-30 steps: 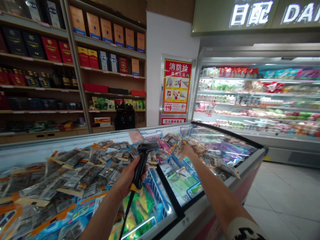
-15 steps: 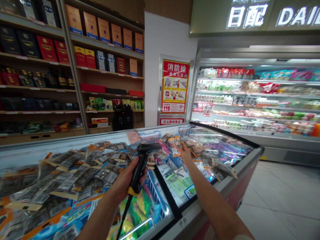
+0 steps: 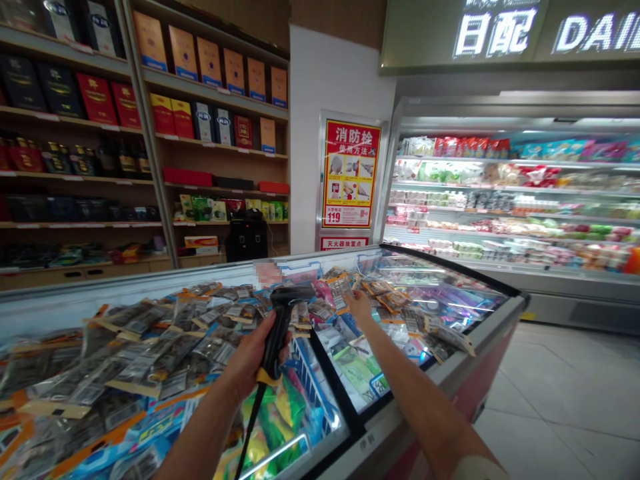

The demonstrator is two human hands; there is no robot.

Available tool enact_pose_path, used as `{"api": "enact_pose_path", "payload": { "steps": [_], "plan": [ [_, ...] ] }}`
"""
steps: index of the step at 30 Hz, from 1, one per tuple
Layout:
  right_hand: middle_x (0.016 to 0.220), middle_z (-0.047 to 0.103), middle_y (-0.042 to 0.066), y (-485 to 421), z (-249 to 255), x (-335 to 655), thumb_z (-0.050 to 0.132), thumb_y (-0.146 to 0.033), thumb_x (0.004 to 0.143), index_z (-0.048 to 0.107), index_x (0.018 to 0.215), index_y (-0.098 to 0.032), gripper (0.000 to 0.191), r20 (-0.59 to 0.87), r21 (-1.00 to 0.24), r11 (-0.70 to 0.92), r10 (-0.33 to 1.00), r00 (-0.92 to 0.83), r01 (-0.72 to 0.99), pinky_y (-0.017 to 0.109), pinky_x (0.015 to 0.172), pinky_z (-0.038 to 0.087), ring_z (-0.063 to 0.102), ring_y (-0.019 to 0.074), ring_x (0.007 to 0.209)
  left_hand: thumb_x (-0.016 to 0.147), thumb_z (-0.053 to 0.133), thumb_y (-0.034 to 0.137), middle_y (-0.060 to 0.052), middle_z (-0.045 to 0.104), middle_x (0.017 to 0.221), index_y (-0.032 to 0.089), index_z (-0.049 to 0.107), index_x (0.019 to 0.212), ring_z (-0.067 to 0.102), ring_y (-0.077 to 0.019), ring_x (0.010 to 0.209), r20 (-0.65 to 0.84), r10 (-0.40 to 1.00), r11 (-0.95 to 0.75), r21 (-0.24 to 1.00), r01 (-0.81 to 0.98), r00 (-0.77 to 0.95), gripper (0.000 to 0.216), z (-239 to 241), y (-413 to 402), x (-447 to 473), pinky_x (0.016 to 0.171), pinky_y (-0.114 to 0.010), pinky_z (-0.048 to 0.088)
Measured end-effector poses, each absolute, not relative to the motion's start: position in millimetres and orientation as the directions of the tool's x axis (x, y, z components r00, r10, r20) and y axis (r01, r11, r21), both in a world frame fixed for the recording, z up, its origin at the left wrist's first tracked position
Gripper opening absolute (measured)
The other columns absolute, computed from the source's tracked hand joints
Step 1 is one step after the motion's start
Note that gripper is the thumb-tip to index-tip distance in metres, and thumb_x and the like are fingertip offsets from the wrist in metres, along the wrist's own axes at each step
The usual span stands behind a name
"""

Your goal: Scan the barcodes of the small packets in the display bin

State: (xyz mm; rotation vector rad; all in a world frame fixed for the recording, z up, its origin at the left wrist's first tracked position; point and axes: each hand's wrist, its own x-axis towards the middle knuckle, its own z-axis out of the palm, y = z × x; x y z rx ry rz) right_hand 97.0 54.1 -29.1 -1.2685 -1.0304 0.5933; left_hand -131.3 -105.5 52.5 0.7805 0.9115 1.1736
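1. Gripped in the left hand [image 3: 253,363], fingers clenched round the handle: a black barcode scanner [image 3: 280,320], head pointing forward over the chest freezer [image 3: 450,370].
2. Pinched upright in the right hand [image 3: 359,308] fingers: a small clear packet [image 3: 342,288], just right of the scanner head.
3. Heaped across the freezer's glass lids: similar packets [image 3: 150,347].
4. Behind: wooden shelves [image 3: 210,83] of boxes.

Arms extended: left hand [image 3: 255,357] clenched, right hand [image 3: 357,308] pinching.
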Motion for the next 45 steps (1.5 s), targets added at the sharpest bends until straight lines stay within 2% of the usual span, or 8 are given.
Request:
{"api": "enact_pose_path", "payload": {
  "steps": [17,22,25,29,31,35,39,45],
  "plan": [
    [0.100,0.065,0.009,44.5,-6.3,93.5,0.057,-0.025,0.072,0.067,0.092,-0.019,0.022,0.420,-0.773,0.113,0.829,0.370,0.625,0.034,0.089,0.038,0.055,0.0249,0.102,0.085,0.044,0.036,0.000,0.057,0.052,0.014,0.053,0.075,0.047,-0.0068,0.035,-0.211,0.977,0.204,0.903,-0.378,0.023,0.026,57.0,-102.7,-134.4,0.032,-0.016,0.036],
    [0.129,0.046,0.017,21.1,-0.9,160.5,0.060,-0.029,0.071,0.055,0.116,-0.016,0.048,0.457,-0.561,-0.209,0.729,0.510,0.801,0.048,0.096,0.028,0.038,0.0333,0.121,0.085,0.044,0.036,0.001,0.053,0.046,0.014,0.053,0.075,0.047,-0.0080,0.034,-0.239,0.970,0.239,0.909,-0.342,0.041,0.026,58.5,-107.0,-130.0,0.032,-0.016,0.037],
    [0.121,0.052,0.019,10.8,-5.4,186.7,0.062,-0.031,0.070,0.057,0.111,-0.013,0.045,0.393,-0.462,-0.319,0.763,0.513,0.828,0.052,0.092,0.029,0.043,0.0349,0.114,0.085,0.045,0.037,0.001,0.053,0.045,0.014,0.053,0.073,0.047,-0.0083,0.034,-0.253,0.967,0.252,0.913,-0.320,0.039,0.027,57.9,-108.1,-127.9,0.032,-0.016,0.036],
    [0.107,0.060,0.016,3.4,-3.5,200.3,0.045,-0.024,0.082,0.063,0.099,-0.016,0.026,0.428,-0.485,-0.238,0.775,0.466,0.842,0.045,0.089,0.032,0.050,0.0293,0.105,0.085,0.045,0.036,-0.001,0.057,0.051,0.014,0.052,0.072,0.048,-0.0078,0.036,-0.232,0.972,0.234,0.911,-0.340,0.048,0.026,53.7,-105.6,-127.0,0.033,-0.017,0.038],
    [0.110,0.058,0.015,2.8,1.6,200.0,0.042,-0.026,0.083,0.062,0.101,-0.017,0.028,0.495,-0.638,-0.094,0.710,0.501,0.764,0.042,0.089,0.033,0.046,0.0290,0.110,0.084,0.045,0.036,-0.001,0.058,0.053,0.013,0.052,0.071,0.049,-0.0078,0.036,-0.220,0.974,0.227,0.912,-0.341,0.062,0.027,51.3,-103.8,-126.8,0.034,-0.017,0.038],
    [0.090,0.063,0.011,11.9,7.5,178.0,0.050,-0.039,0.075,0.059,0.089,-0.016,0.028,0.323,-0.946,0.263,0.711,0.625,0.190,0.035,0.074,0.045,0.055,0.0266,0.097,0.085,0.044,0.038,-0.002,0.058,0.055,0.013,0.052,0.071,0.049,-0.0076,0.037,-0.212,0.972,0.235,0.903,-0.359,0.103,0.030,49.5,-102.9,-125.9,0.033,-0.017,0.037],
    [0.068,0.062,0.002,27.8,2.4,132.3,0.049,-0.038,0.073,0.051,0.083,-0.019,0.022,0.161,-0.965,0.247,0.827,0.539,-0.090,0.031,0.056,0.050,0.064,0.0202,0.066,0.084,0.044,0.041,-0.002,0.058,0.057,0.013,0.054,0.075,0.048,-0.0069,0.036,-0.212,0.967,0.252,0.884,-0.395,0.142,0.032,51.2,-105.7,-125.5,0.032,-0.016,0.035],
    [0.067,0.065,0.001,33.1,-10.5,87.3,0.050,-0.029,0.069,0.048,0.083,-0.022,0.016,0.068,-0.928,0.207,0.911,0.408,-0.308,0.034,0.058,0.053,0.066,0.0197,0.064,0.084,0.045,0.041,-0.001,0.057,0.055,0.014,0.053,0.075,0.047,-0.0063,0.035,-0.196,0.966,0.251,0.859,-0.446,0.165,0.030,53.4,-108.5,-125.3,0.032,-0.016,0.035]
  ]
}}
